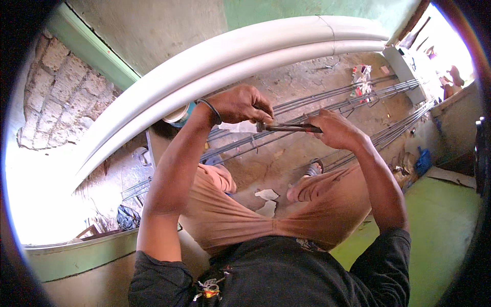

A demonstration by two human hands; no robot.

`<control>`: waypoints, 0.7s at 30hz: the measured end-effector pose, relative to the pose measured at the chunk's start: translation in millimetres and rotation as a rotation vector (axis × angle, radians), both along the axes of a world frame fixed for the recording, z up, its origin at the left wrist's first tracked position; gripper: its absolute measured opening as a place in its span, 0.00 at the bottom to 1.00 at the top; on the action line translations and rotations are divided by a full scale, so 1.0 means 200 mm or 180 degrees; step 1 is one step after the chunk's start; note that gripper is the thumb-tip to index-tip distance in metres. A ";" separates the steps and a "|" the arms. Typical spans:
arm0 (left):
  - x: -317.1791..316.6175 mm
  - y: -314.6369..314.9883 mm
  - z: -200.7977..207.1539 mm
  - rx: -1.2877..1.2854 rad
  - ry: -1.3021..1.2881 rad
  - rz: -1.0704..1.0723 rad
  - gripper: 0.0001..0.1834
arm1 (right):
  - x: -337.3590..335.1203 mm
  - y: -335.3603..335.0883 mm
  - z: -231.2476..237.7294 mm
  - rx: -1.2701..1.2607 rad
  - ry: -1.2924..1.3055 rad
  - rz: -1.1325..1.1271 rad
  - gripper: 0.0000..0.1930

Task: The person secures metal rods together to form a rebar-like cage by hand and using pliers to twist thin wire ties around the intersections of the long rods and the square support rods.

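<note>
My left hand [240, 105] is closed around the head end of a thin dark metal tool [289, 127], a dark band on its wrist. My right hand [335, 130] grips the tool's other end. Both hands hold the tool level, just above a bundle of long steel rods [353, 102] that runs from lower left to upper right. What the tool's tip bites on is hidden by my fingers. My knees in tan trousers [240, 215] are below the hands.
Two long white pipes [225, 59] arc overhead from left to right. More rod bundles [404, 128] lie on the dirt floor at right. Paper scraps [267, 194] sit on the ground. A brick wall [61, 97] stands left, a green ledge [440, 220] right.
</note>
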State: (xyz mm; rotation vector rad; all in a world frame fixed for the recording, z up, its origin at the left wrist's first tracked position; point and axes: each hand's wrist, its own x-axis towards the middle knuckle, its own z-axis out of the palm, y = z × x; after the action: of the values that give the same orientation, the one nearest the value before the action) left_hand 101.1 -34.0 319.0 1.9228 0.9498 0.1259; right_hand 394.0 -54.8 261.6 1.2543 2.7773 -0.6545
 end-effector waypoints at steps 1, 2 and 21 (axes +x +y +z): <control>-0.01 0.01 -0.03 0.0014 -0.0101 0.0013 0.17 | 0.00 0.00 -0.02 -0.0260 0.0040 -0.0295 0.14; -0.02 0.02 -0.06 0.0247 -0.0052 -0.0041 0.17 | 0.00 0.00 -0.03 -0.0347 0.0092 -0.0155 0.16; -0.32 -0.07 0.17 0.3326 -0.0240 0.2413 0.09 | -0.49 -0.23 -2.27 -0.2585 0.1083 -0.1941 0.14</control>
State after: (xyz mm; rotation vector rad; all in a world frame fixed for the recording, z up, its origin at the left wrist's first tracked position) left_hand 37.0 -47.8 352.7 2.2753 1.7243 1.3456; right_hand 296.6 -100.9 -193.2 1.8243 1.8369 -1.9146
